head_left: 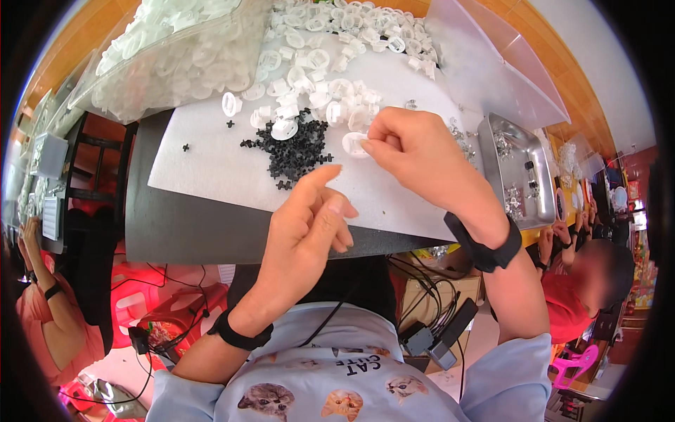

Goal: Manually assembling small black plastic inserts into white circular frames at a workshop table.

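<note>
Your right hand [411, 144] pinched a white plastic cap [354, 144] at centre frame, just above the white foam sheet [211, 165] on the worktop [183, 228]. Your left hand [306, 225] hovered below, grip released, near the black cross pieces [295, 151].

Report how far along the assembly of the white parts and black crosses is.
Done: no finished pile can be told apart. In hand: the right hand pinches one white round part over the white mat; the left hand hovers near the black cross pieces. Left: many loose white parts and a full clear bag.
</note>
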Demonstrator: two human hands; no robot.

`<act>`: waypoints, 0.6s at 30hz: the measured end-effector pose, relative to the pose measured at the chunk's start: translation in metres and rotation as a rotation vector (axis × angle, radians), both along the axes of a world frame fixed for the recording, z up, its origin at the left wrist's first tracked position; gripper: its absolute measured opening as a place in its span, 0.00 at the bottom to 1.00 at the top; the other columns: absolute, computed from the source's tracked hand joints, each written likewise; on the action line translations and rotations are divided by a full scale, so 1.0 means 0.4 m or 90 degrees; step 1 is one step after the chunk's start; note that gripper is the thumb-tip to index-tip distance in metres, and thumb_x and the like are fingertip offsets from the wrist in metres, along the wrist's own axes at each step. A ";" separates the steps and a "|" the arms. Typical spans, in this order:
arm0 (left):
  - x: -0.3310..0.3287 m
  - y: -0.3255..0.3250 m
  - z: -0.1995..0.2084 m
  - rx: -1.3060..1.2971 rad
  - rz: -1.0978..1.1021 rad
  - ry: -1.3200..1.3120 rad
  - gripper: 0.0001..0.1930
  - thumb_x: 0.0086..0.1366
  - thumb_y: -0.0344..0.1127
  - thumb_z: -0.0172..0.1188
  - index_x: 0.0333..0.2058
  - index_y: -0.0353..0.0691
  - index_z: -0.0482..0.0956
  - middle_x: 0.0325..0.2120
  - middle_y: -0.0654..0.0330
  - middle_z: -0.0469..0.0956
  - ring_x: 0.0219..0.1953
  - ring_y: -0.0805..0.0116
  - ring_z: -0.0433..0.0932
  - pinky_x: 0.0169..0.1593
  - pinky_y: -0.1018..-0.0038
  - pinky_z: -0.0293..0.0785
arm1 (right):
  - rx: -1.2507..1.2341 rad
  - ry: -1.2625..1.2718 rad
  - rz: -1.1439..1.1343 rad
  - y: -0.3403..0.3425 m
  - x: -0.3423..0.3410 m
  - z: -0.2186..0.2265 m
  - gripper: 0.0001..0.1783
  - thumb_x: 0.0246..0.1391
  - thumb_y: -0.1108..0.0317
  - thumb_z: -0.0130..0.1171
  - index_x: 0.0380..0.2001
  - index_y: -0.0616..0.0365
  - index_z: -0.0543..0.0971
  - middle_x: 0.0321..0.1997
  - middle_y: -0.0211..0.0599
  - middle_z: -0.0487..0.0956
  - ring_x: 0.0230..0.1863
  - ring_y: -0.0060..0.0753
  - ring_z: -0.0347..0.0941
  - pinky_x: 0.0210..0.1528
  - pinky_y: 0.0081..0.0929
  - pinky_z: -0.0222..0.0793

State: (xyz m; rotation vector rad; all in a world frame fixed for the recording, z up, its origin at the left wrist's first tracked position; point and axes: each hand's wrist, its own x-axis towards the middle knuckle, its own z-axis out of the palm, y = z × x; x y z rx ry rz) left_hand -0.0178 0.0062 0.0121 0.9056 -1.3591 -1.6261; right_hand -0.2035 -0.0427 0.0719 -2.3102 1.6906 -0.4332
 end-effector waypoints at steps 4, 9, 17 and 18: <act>-0.011 -0.010 0.023 0.143 -0.017 0.134 0.21 0.72 0.38 0.43 0.58 0.34 0.62 0.36 0.52 0.76 0.28 0.72 0.75 0.33 0.78 0.73 | 0.254 -0.428 -0.072 0.060 -0.010 0.015 0.10 0.55 0.67 0.58 0.24 0.62 0.76 0.18 0.24 0.71 0.21 0.15 0.63 0.21 0.20 0.57; -0.006 -0.018 0.018 0.255 -0.088 0.267 0.20 0.72 0.39 0.43 0.56 0.32 0.64 0.36 0.50 0.77 0.28 0.69 0.76 0.33 0.76 0.74 | 0.427 -0.592 -0.098 0.103 -0.019 0.031 0.10 0.57 0.66 0.57 0.26 0.61 0.76 0.19 0.19 0.69 0.21 0.10 0.59 0.22 0.16 0.55; -0.014 -0.015 0.002 0.222 -0.096 0.292 0.15 0.71 0.38 0.44 0.47 0.32 0.69 0.33 0.48 0.78 0.25 0.68 0.78 0.28 0.77 0.75 | 0.410 -0.609 -0.088 0.131 -0.025 0.020 0.10 0.58 0.66 0.57 0.29 0.64 0.77 0.22 0.20 0.70 0.26 0.10 0.60 0.27 0.13 0.57; -0.013 -0.015 0.001 0.222 -0.096 0.292 0.15 0.71 0.38 0.44 0.47 0.32 0.69 0.33 0.48 0.78 0.25 0.68 0.78 0.28 0.77 0.75 | 0.409 -0.609 -0.087 0.133 -0.026 0.019 0.10 0.58 0.66 0.57 0.29 0.64 0.77 0.22 0.20 0.70 0.26 0.10 0.60 0.27 0.13 0.57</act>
